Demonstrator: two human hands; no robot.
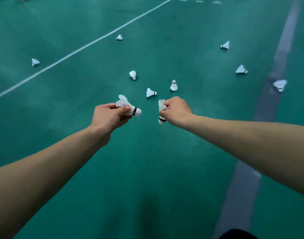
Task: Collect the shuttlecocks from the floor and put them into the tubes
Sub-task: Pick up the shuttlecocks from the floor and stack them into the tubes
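Both forearms bare (no sleeves, watch or rings visible)

Green court floor (147, 169) fills the whole view — matte sports surface w/ faint scuffs and a soft sheen, lighter toward the top. A thin white line (82, 47) runs diagonally from the left edge up to the top centre, where it meets a second white line along the top edge. Well to the right of that white line, a wide grey stripe (275, 69) runs top to bottom, slightly curved by the lens. Above and right of the white line's top end, a row of short white dashes (199, 1). Light is even, no hard shadows — a dim darker patch on the floor at the bottom centre.
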